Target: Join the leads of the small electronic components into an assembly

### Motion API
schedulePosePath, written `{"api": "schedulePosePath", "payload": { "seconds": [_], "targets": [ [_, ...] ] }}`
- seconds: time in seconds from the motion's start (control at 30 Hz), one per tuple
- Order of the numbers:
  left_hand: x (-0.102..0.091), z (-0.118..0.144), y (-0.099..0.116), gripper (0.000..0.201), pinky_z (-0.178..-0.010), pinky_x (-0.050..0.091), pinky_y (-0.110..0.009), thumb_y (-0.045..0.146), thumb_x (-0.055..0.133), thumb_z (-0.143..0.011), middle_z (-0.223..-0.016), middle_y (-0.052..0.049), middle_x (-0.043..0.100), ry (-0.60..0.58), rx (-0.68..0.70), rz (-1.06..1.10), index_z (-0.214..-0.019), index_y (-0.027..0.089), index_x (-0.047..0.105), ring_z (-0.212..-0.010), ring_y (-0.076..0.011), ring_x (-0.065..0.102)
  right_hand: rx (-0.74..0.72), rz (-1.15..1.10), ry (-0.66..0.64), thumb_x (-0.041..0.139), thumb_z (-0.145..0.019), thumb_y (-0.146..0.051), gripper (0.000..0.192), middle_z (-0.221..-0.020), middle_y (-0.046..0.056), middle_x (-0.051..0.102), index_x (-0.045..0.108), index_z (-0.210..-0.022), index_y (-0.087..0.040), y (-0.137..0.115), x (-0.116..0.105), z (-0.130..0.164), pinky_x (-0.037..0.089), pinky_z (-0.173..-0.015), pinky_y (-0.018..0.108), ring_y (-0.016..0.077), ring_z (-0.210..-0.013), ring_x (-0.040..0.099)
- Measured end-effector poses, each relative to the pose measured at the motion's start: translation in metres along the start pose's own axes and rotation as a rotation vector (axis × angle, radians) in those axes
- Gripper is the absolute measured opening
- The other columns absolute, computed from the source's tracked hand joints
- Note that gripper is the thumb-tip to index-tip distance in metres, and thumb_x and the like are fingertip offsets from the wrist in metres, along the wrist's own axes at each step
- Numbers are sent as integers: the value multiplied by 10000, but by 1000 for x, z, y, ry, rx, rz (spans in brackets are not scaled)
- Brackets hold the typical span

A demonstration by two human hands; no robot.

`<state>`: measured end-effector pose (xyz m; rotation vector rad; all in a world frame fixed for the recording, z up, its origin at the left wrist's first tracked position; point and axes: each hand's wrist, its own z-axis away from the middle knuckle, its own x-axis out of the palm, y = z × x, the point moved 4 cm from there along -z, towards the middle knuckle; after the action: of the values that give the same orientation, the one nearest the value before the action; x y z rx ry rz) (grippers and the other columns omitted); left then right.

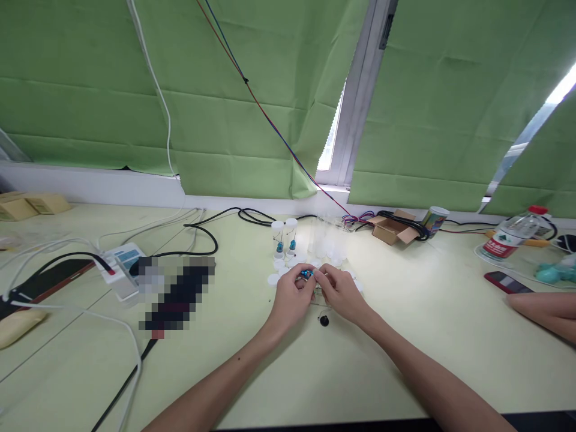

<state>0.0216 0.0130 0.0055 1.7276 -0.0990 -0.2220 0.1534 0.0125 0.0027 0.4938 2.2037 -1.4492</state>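
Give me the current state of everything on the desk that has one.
left hand: pinching the small blue part.
right hand: fingertips on the same part.
small blue part: held between both hands.
two clear vials: upright, each with a blue piece inside.
cardboard box: open.
water bottle: capped, lying tilted.
phone: lying flat, screen dark.

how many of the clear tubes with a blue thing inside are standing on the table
2: the left tube and the right tube stand side by side, just beyond the hands. Other clear tubes to their right look empty; more may be hidden.
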Motion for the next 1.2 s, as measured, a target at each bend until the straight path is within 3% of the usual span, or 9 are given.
{"api": "schedulePosePath", "payload": {
  "seconds": [0.23, 0.47, 0.77, 1.03, 1.2],
  "targets": [
    [2, 1, 1, 298, -485, 374, -240, 451, 591, -825, -556, 37, 524, -14, -19, 9, -968, 192, 624, -476, -117, 484, -16, 38, 10, 315, -1007, -438, 464, -470, -35, 470, 403, -608, -217, 0, 0, -2, 348, -532, 266, 130, -465, 444],
    [1, 1, 1, 278, -488, 372, -234, 449, 594, -827, -595, 30, 541, 11, -6, 19, -942, 197, 615, -495, -111, 488, 4, -10, -9, 397, -980, -462, 334, -476, -67, 450, 489, -768, -221, 1, 1, 0, 308, -482, 244, 119, -443, 388],
    [2, 1, 2, 287, -488, 372, -243, 444, 593, -819, -585, 26, 545, -11, -10, 8, -953, 192, 623, -490, -120, 490, -8, 23, 6, 315, -1002, -452, 452, -480, -42, 436, 391, -622, -220, 2, 1, -2, 326, -507, 257, 125, -461, 406],
    [0, -2, 0, 263, -499, 390, -233, 437, 600, -828, -612, 24, 559, 21, -3, 11, -928, 195, 614, -503, -110, 502, -6, -23, -18, 409, -977, -441, 288, -486, -81, 407, 497, -815, -220, 0, 1, 1, 264, -489, 242, 116, -458, 323],
    [0, -1, -2, 273, -499, 372, -232, 445, 576, -853, -576, 31, 531, -12, -4, -18, -957, 194, 606, -499, -113, 487, -30, 15, 9, 356, -994, -428, 377, -528, -56, 404, 410, -686, -217, 1, 0, -1, 276, -508, 251, 120, -490, 354]
  ]
}}
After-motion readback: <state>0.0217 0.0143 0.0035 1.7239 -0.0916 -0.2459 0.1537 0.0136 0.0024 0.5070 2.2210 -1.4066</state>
